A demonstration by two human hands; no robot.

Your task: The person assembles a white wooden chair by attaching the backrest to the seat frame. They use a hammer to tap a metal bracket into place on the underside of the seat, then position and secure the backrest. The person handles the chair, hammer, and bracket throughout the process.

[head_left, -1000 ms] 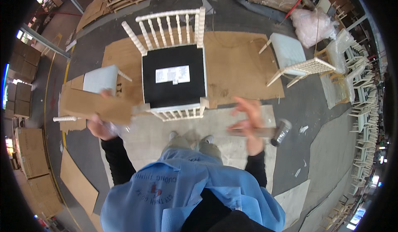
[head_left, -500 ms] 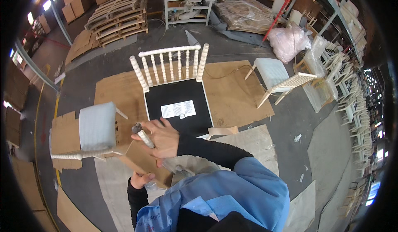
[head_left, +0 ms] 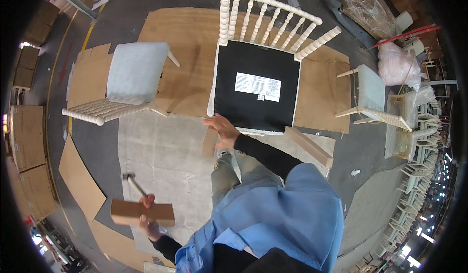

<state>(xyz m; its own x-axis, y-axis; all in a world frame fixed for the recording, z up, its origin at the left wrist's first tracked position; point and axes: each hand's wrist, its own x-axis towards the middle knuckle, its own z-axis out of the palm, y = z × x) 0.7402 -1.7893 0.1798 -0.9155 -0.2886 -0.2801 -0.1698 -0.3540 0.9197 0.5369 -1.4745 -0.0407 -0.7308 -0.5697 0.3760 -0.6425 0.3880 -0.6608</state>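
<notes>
A white spindle-back chair (head_left: pixel 257 93) lies with its black underside and white labels facing me. My left hand (head_left: pixel 148 224) is closed around a long brown cardboard piece (head_left: pixel 129 212) and a hammer (head_left: pixel 137 185), well off to the lower left. The hammer's head points away from me. At the chair's near left corner, my right hand (head_left: pixel 223 131) has its fingers stretched over a brown cardboard piece (head_left: pixel 209 145), touching it. A similar long cardboard piece (head_left: pixel 308 146) stands at the near right corner.
Light-seated chairs stand at the left (head_left: pixel 136 73) and right (head_left: pixel 371 90) on cardboard sheets (head_left: pixel 183 34). A grey mat (head_left: pixel 161 151) lies under my feet. Rows of chairs (head_left: pixel 419 175) line the far right. A red bar (head_left: pixel 409 36) slants near a pink plastic bag (head_left: pixel 397 64).
My hands have parted: the left has swung down and left with the cardboard piece and hammer, the right has moved to the chair's near left corner. The view has tilted down.
</notes>
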